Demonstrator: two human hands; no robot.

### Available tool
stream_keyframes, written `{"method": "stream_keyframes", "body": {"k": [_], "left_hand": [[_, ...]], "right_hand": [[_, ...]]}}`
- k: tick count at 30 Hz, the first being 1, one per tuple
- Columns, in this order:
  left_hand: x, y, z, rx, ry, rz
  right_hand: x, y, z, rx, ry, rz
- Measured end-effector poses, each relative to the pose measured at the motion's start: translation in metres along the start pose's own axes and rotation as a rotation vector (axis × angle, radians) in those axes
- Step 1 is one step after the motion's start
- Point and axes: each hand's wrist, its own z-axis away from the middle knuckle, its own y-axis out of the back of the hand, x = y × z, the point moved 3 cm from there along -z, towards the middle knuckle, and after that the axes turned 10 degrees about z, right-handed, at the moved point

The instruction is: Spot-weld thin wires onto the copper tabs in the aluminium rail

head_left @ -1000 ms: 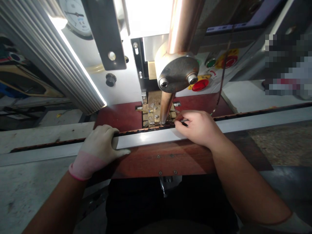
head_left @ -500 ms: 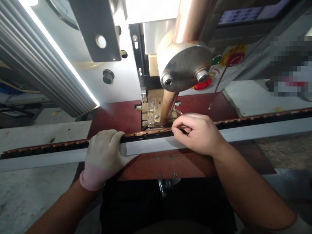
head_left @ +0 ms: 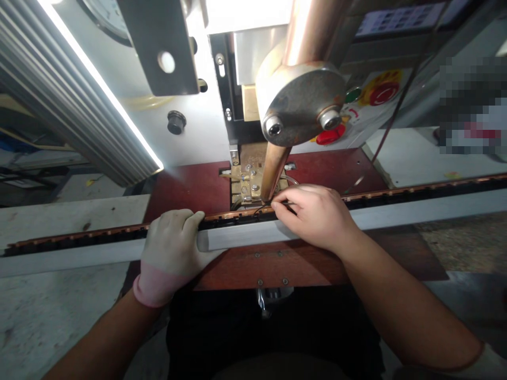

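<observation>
A long pale rail [head_left: 245, 235] with a copper and black strip [head_left: 222, 217] along its far side crosses the view. My left hand [head_left: 170, 245], in a white and pink glove, is wrapped round the rail left of centre. My bare right hand [head_left: 317, 214] is in a pinch over the strip, beside the lower end of a copper rod [head_left: 275, 171]. A thin dark wire [head_left: 259, 209] shows at its fingertips. Just behind the strip sits a brass fixture [head_left: 247, 182] with bolts and small tubes.
Above hangs a metal clamp [head_left: 303, 108] on the thick copper bar. A bright lamp bar [head_left: 103, 79] slants down at left. Red buttons [head_left: 383, 94] and a screen [head_left: 400, 18] are at right. A reddish board [head_left: 273, 266] lies under the rail.
My right hand has moved slightly left, its fingertips now close to the rod's lower end. The dark wire shows more clearly there. My left hand keeps its hold on the rail.
</observation>
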Motion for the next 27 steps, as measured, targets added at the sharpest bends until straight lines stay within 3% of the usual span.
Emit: {"method": "stream_keyframes", "body": {"k": [16, 27], "left_hand": [[0.0004, 0.0010, -0.0021, -0.003, 0.001, 0.008], [0.0009, 0.0014, -0.0028, -0.014, 0.010, 0.021]], "right_hand": [[0.0054, 0.0038, 0.0019, 0.028, -0.086, -0.106], [0.0051, 0.0013, 0.0010, -0.040, -0.068, 0.008]]}}
